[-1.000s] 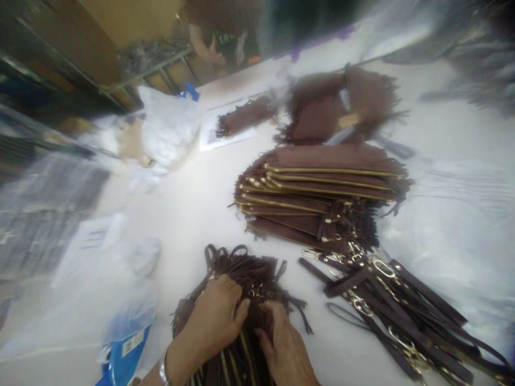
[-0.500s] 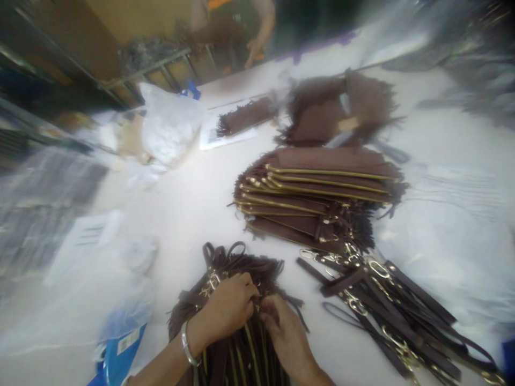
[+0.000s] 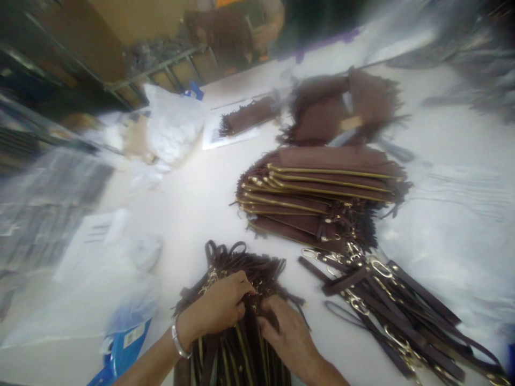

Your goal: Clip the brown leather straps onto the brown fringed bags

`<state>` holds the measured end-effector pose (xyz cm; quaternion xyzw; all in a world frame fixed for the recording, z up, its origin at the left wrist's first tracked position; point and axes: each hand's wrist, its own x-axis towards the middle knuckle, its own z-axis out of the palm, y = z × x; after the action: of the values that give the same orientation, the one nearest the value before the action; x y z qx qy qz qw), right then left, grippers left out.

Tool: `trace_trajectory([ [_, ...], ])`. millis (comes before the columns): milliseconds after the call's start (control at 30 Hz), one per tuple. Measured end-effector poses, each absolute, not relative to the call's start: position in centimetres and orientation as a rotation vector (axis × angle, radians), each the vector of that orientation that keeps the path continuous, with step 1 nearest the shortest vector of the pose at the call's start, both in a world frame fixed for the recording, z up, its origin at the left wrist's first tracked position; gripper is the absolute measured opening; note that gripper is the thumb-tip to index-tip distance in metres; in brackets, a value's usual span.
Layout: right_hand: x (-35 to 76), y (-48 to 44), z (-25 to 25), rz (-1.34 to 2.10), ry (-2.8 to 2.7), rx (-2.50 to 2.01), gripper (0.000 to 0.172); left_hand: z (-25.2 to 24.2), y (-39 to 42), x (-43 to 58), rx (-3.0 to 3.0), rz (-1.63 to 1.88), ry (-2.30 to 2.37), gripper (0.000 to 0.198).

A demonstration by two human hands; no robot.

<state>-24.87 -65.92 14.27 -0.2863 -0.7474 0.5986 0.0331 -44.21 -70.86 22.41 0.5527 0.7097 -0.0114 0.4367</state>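
A bunch of dark brown fringed pouches (image 3: 237, 354) with gold-coloured zips stands on edge at the near side of the table. My left hand (image 3: 225, 303), with a silver bangle at its wrist, reaches over the bunch, fingers curled down among small gold clasps (image 3: 211, 279). Facing it, my right hand (image 3: 284, 329) has its thumb and fingers bent together at the same spot. What the fingertips pinch is hidden. Just right of my hands lies a heap of brown wrist straps (image 3: 374, 300) with gold snap hooks.
Beyond my hands is a stack of brown zipped pouches (image 3: 322, 187), with more fringed pouches (image 3: 325, 110) behind. A white plastic bag (image 3: 171, 126) stands at the back left. Clear plastic (image 3: 100, 289) and a blue object (image 3: 129, 343) lie left. Another person (image 3: 267, 29) is across the table.
My left hand has shifted slightly down and left, and its fingers have moved at the clasps. At the back, the other person's hand has risen beside a brown item. The view has shifted slightly.
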Motion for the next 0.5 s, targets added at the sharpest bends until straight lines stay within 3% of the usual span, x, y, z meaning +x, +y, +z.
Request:
trace_trajectory([
  [133,-24.8,-65.4,14.1,2.041,-2.214,-0.954,0.010,22.4,-71.7,-44.6,1.350,-0.022,1.841,0.044],
  [333,-24.3,-65.1,12.9,2.270,-1.963,-1.043,0.022,21.4,-71.6,-44.1,1.320,-0.109,1.954,0.032],
  [500,-25.1,-63.9,14.0,2.045,-2.257,-0.887,0.023,20.4,-71.2,-43.5,1.328,-0.158,1.965,0.023],
])
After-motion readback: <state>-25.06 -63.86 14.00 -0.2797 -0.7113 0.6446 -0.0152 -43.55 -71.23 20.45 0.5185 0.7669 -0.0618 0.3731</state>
